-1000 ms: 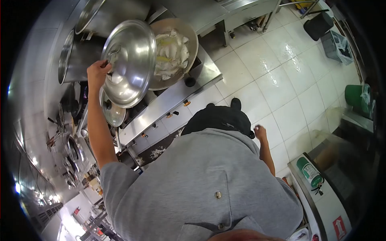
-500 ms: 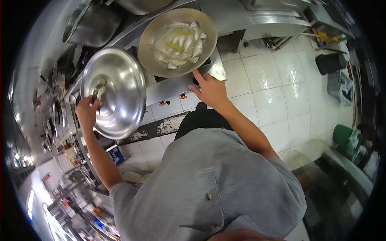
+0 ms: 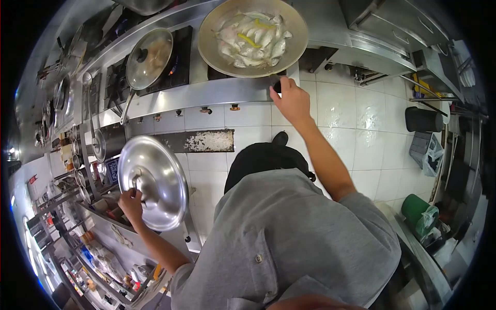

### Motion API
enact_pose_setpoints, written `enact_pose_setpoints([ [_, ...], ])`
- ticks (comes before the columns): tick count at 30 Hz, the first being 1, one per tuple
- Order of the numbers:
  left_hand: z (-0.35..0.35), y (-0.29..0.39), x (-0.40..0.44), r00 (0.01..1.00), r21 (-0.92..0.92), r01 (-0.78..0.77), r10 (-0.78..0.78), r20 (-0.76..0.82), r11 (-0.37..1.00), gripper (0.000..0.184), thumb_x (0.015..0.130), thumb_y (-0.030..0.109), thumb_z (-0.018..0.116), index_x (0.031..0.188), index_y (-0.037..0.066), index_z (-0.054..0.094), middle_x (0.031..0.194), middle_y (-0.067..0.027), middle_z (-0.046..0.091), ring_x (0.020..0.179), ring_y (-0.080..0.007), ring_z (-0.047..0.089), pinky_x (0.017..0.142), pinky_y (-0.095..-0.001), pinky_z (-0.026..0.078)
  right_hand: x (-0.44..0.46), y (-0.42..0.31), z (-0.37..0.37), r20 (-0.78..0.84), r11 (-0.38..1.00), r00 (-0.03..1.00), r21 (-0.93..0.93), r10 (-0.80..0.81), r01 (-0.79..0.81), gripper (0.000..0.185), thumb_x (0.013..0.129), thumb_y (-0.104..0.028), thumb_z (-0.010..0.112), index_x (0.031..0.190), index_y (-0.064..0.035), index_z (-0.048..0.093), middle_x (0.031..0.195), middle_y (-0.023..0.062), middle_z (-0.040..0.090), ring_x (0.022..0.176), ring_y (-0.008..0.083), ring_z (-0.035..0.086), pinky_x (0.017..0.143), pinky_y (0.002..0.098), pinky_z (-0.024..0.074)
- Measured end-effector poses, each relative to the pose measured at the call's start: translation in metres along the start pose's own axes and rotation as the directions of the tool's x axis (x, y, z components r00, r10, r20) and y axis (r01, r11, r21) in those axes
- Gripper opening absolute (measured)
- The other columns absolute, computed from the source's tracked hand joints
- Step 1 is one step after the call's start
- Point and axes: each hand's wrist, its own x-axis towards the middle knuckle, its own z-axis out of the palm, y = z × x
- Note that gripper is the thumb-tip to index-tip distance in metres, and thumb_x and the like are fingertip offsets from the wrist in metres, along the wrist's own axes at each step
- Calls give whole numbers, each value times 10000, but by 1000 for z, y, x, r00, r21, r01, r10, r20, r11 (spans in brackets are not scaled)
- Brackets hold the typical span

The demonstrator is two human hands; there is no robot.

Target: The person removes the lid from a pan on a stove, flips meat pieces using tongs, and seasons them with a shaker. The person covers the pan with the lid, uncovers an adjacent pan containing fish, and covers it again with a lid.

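My left hand (image 3: 131, 205) grips a large domed metal lid (image 3: 168, 181) by its handle. The lid is held tilted on its edge, left of my body and away from the stove. My right hand (image 3: 294, 103) is closed around the short dark handle (image 3: 277, 86) of a wide, shallow pan (image 3: 209, 49). This pan sits on the stove front. In it lie several silvery fish (image 3: 258, 44) in pale liquid, with yellow-green strips (image 3: 249, 40) on top.
A lidded frying pan (image 3: 150, 59) sits on the burner to the left, its long handle (image 3: 125, 108) over the stove's front edge (image 3: 170, 101). Wire shelving with kitchen goods stands at lower left. On the right are a black bin (image 3: 423, 120), a grey crate (image 3: 426, 150) and a green bin (image 3: 419, 214).
The lid has moved back from the stove toward my left side, uncovering the lidded frying pan from view. My right fingers, stretched near the pan before, are now closed on its handle. The view has shifted.
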Motion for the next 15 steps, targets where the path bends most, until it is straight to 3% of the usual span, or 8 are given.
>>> enact_pose_setpoints([
  [1,7,-1,-8,997,-33,65,-63,43,997,164,597,157,592,628,-4,578,578,-156,527,549,-316,523,550,-408,399,1,3,-2,92,994,991,-28,-99,102,253,731,-264,563,812,-45,466,744,133,553,567,301,573,464,402,453],
  [2,13,-5,-17,988,-61,133,-128,89,989,164,590,153,590,630,-6,582,574,-163,532,536,-321,527,545,-405,406,4,5,-3,87,994,991,-35,-101,104,253,731,-264,563,812,-45,466,744,133,553,567,301,573,464,402,453],
  [4,40,-30,-32,992,-83,123,-120,37,989,185,588,161,584,630,-18,581,545,-178,522,507,-318,530,517,-382,407,9,6,-6,-13,993,997,-89,74,-75,252,741,-267,548,820,-42,466,745,145,561,574,311,572,487,406,458],
  [6,51,-37,-43,977,-172,204,-188,102,964,196,595,174,580,619,-21,578,536,-175,518,496,-315,524,514,-388,398,6,-2,-1,3,1000,1000,-15,-24,24,280,749,-293,559,826,-41,464,704,141,558,624,332,565,527,418,446],
  [8,69,-52,-53,985,-182,170,-165,40,969,205,607,184,577,609,-21,575,523,-165,518,476,-304,515,500,-385,392,4,-14,1,122,990,986,-73,-114,123,265,734,-278,550,821,-40,475,723,150,572,586,327,570,522,416,458],
  [12,74,-56,-65,960,-253,277,-256,112,927,202,617,188,582,622,-14,588,479,-138,494,430,-251,490,475,-368,384,2,-12,4,12,995,999,-93,-32,33,290,726,-282,559,848,-30,479,716,163,582,607,338,573,541,414,462],
  [13,87,-69,-70,967,-273,254,-244,71,928,199,618,182,588,642,-15,597,469,-134,483,415,-230,478,465,-361,381,-2,-14,1,91,992,992,-72,-93,99,292,727,-280,560,856,-30,483,714,163,581,613,343,570,538,418,459],
  [15,96,-79,-71,968,-270,250,-242,63,930,200,616,181,591,649,-16,598,468,-136,482,409,-232,472,461,-358,378,3,-15,-3,44,993,995,-72,-85,88,291,730,-278,559,858,-28,483,712,163,581,618,344,570,540,420,459],
])
